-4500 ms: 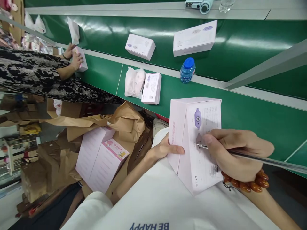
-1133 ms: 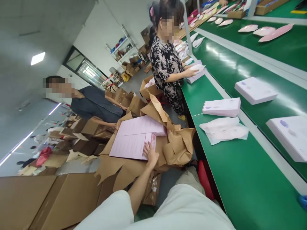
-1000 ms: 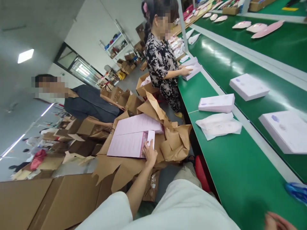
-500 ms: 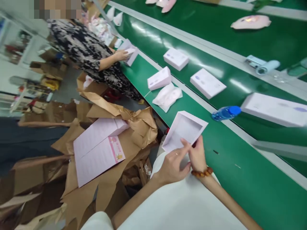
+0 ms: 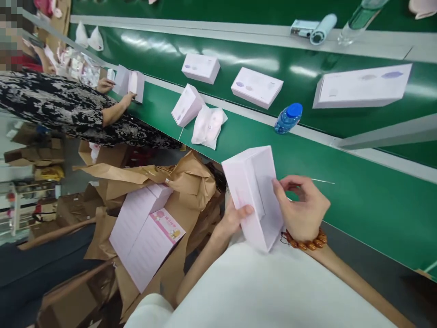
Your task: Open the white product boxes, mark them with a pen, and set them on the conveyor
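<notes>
I hold an open pale pink box [image 5: 251,191] over the near edge of the green bench [image 5: 368,196]. My left hand [image 5: 234,217] grips its lower left side, thumb on the outer wall. My right hand [image 5: 302,207], with a bead bracelet at the wrist, has its fingers curled on the box's right wall. A thin metal pen [image 5: 322,181] lies on the bench just beyond my right hand.
A blue-capped bottle [image 5: 288,117] lies beside several closed white boxes [image 5: 256,86] on the belt. A bagged pink item [image 5: 209,125] lies near another box [image 5: 186,105]. A stack of flat pink cartons [image 5: 143,232] rests on brown paper at left. A co-worker in a patterned top [image 5: 68,107] handles boxes.
I have taken a flat carton from the stack at left and brought it to my lap as an open box. The box is now turned more upright in both hands.
</notes>
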`<state>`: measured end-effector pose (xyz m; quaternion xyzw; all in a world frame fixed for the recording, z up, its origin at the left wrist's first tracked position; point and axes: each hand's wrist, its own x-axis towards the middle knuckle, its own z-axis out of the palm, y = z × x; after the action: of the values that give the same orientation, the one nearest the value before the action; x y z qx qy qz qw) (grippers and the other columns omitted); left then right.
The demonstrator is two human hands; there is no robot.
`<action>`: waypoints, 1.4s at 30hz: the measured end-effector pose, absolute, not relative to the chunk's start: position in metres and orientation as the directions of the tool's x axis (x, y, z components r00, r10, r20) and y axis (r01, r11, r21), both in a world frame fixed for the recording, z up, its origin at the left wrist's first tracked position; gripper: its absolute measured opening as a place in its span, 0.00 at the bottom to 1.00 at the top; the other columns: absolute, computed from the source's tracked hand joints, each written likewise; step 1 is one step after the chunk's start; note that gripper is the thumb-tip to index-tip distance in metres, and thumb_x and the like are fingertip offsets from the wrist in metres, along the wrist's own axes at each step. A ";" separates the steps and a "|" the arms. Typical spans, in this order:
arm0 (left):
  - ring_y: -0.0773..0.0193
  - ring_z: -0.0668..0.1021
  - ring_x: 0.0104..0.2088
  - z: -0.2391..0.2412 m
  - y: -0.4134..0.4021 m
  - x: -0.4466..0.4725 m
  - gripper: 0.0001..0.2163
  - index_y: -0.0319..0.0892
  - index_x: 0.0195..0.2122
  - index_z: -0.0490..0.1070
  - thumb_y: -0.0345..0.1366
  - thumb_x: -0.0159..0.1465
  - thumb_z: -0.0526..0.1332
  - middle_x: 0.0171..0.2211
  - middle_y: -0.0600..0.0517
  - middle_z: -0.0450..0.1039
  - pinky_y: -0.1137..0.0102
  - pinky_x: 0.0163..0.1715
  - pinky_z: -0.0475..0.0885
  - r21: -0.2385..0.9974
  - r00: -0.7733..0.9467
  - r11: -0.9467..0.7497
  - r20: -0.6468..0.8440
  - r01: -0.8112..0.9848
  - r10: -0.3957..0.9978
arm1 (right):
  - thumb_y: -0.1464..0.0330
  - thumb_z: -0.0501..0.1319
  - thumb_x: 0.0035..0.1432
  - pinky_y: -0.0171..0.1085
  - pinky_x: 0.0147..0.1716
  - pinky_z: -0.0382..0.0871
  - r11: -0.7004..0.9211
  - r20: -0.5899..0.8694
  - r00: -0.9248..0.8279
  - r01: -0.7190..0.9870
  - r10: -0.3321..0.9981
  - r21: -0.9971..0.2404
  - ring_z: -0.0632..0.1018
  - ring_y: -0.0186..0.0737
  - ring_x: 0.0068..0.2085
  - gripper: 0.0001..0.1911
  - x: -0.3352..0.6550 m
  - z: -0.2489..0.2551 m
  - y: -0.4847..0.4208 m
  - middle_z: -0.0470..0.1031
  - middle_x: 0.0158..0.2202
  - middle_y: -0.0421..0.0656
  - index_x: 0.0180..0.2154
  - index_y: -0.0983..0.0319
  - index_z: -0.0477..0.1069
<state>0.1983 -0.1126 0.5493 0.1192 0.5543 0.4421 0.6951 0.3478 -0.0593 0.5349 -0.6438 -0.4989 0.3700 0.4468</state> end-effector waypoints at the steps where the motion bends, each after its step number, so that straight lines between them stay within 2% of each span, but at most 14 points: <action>1: 0.37 0.83 0.59 0.553 -0.116 0.202 0.52 0.44 0.63 0.73 0.64 0.40 0.84 0.55 0.40 0.84 0.49 0.60 0.79 0.690 -0.051 0.567 -0.653 -0.449 0.755 | 0.60 0.71 0.66 0.41 0.38 0.82 -0.094 -0.027 0.212 0.313 0.977 -0.945 0.79 0.39 0.32 0.09 0.347 0.538 -0.061 0.79 0.31 0.39 0.35 0.57 0.78; 5: 0.42 0.83 0.57 0.561 -0.122 0.207 0.53 0.43 0.62 0.72 0.56 0.37 0.88 0.53 0.42 0.83 0.51 0.60 0.79 0.742 -0.081 0.611 -0.652 -0.276 0.754 | 0.62 0.70 0.69 0.44 0.37 0.84 -0.101 -0.034 0.220 0.302 0.975 -0.948 0.83 0.43 0.33 0.07 0.349 0.542 -0.062 0.84 0.35 0.42 0.36 0.56 0.83; 10: 0.41 0.83 0.57 0.551 -0.124 0.208 0.48 0.42 0.58 0.75 0.58 0.39 0.87 0.44 0.45 0.84 0.50 0.60 0.80 0.755 -0.075 0.617 -0.644 -0.219 0.761 | 0.63 0.70 0.69 0.43 0.36 0.83 -0.090 -0.015 0.253 0.290 0.967 -0.953 0.83 0.43 0.35 0.08 0.350 0.541 -0.062 0.84 0.35 0.43 0.35 0.57 0.83; 16: 0.44 0.82 0.57 0.549 -0.125 0.206 0.48 0.42 0.58 0.76 0.59 0.39 0.87 0.54 0.41 0.83 0.50 0.61 0.78 0.752 -0.047 0.637 -0.651 -0.169 0.757 | 0.61 0.64 0.70 0.44 0.43 0.81 -0.131 -0.102 0.117 0.271 0.988 -0.954 0.81 0.42 0.38 0.07 0.354 0.542 -0.063 0.79 0.38 0.42 0.39 0.57 0.76; 18: 0.47 0.83 0.53 0.547 -0.122 0.203 0.45 0.43 0.54 0.77 0.61 0.39 0.86 0.52 0.43 0.84 0.53 0.58 0.80 0.769 -0.038 0.612 -0.628 -0.184 0.778 | 0.61 0.64 0.69 0.45 0.44 0.80 -0.099 -0.088 0.049 0.297 0.995 -0.950 0.81 0.44 0.41 0.07 0.357 0.543 -0.066 0.79 0.41 0.44 0.43 0.57 0.75; 22: 0.53 0.82 0.42 0.535 -0.116 0.192 0.41 0.43 0.45 0.78 0.64 0.37 0.85 0.40 0.48 0.83 0.59 0.46 0.81 0.810 -0.013 0.562 -0.572 -0.169 0.820 | 0.55 0.65 0.68 0.49 0.48 0.81 -0.097 -0.125 -0.103 0.239 0.987 -0.966 0.80 0.49 0.49 0.22 0.366 0.542 -0.075 0.77 0.51 0.49 0.57 0.58 0.75; 24: 0.54 0.82 0.40 0.533 -0.117 0.187 0.40 0.43 0.45 0.77 0.66 0.42 0.83 0.38 0.48 0.83 0.61 0.44 0.81 0.838 -0.035 0.537 -0.542 -0.095 0.840 | 0.50 0.63 0.70 0.50 0.51 0.81 -0.165 -0.198 -0.159 0.196 0.967 -0.967 0.80 0.50 0.52 0.25 0.373 0.541 -0.080 0.76 0.53 0.49 0.60 0.58 0.75; 25: 0.53 0.83 0.43 0.534 -0.119 0.185 0.40 0.43 0.49 0.77 0.67 0.46 0.81 0.41 0.47 0.83 0.61 0.46 0.81 0.863 -0.074 0.503 -0.505 -0.041 0.860 | 0.48 0.63 0.70 0.51 0.53 0.81 -0.202 -0.236 -0.166 0.198 0.958 -0.959 0.80 0.51 0.53 0.27 0.377 0.541 -0.082 0.75 0.55 0.49 0.61 0.58 0.75; 27: 0.50 0.83 0.51 0.540 -0.125 0.186 0.44 0.45 0.64 0.71 0.63 0.53 0.80 0.53 0.43 0.83 0.59 0.53 0.80 0.905 -0.137 0.419 -0.407 0.076 0.903 | 0.44 0.66 0.67 0.53 0.56 0.81 -0.250 -0.294 -0.159 0.251 0.942 -0.935 0.81 0.53 0.55 0.33 0.382 0.542 -0.086 0.74 0.58 0.50 0.63 0.57 0.74; 29: 0.48 0.82 0.59 0.549 -0.130 0.192 0.56 0.51 0.79 0.51 0.56 0.56 0.81 0.67 0.39 0.75 0.57 0.57 0.79 0.920 -0.150 0.361 -0.339 0.155 0.929 | 0.43 0.71 0.61 0.55 0.56 0.81 -0.256 -0.318 -0.155 0.324 0.935 -0.911 0.80 0.56 0.56 0.39 0.385 0.544 -0.089 0.72 0.60 0.52 0.64 0.57 0.72; 31: 0.49 0.83 0.58 0.556 -0.133 0.197 0.64 0.55 0.82 0.33 0.50 0.59 0.80 0.71 0.37 0.71 0.56 0.56 0.80 0.917 -0.114 0.359 -0.344 0.173 0.932 | 0.43 0.73 0.58 0.57 0.57 0.82 -0.238 -0.312 -0.159 0.365 0.937 -0.900 0.80 0.58 0.57 0.41 0.386 0.544 -0.090 0.72 0.60 0.53 0.65 0.57 0.71; 32: 0.50 0.83 0.57 0.558 -0.133 0.200 0.64 0.56 0.82 0.29 0.48 0.61 0.79 0.70 0.37 0.71 0.55 0.56 0.81 0.914 -0.093 0.370 -0.359 0.166 0.929 | 0.42 0.74 0.57 0.58 0.57 0.82 -0.224 -0.300 -0.157 0.374 0.941 -0.900 0.80 0.59 0.57 0.42 0.386 0.544 -0.091 0.72 0.60 0.53 0.64 0.57 0.71; 37: 0.47 0.81 0.63 0.558 -0.133 0.199 0.63 0.56 0.83 0.27 0.47 0.63 0.78 0.73 0.37 0.69 0.52 0.63 0.78 0.919 0.000 0.381 -0.383 0.099 0.924 | 0.40 0.73 0.56 0.59 0.54 0.83 -0.140 -0.211 -0.128 0.420 0.969 -0.897 0.81 0.60 0.56 0.43 0.384 0.536 -0.093 0.72 0.58 0.54 0.63 0.57 0.71; 42: 0.45 0.79 0.66 0.557 -0.136 0.198 0.62 0.55 0.83 0.28 0.48 0.64 0.78 0.72 0.36 0.68 0.51 0.65 0.77 0.926 0.016 0.370 -0.372 0.071 0.928 | 0.46 0.73 0.53 0.61 0.53 0.83 -0.127 -0.205 -0.098 0.512 0.974 -0.849 0.80 0.63 0.55 0.43 0.377 0.543 -0.096 0.72 0.58 0.56 0.63 0.61 0.69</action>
<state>0.1979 -0.1357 0.5566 0.4201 0.5946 0.3722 0.5757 0.3773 -0.0958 0.5429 -0.6154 -0.6038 0.4297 0.2686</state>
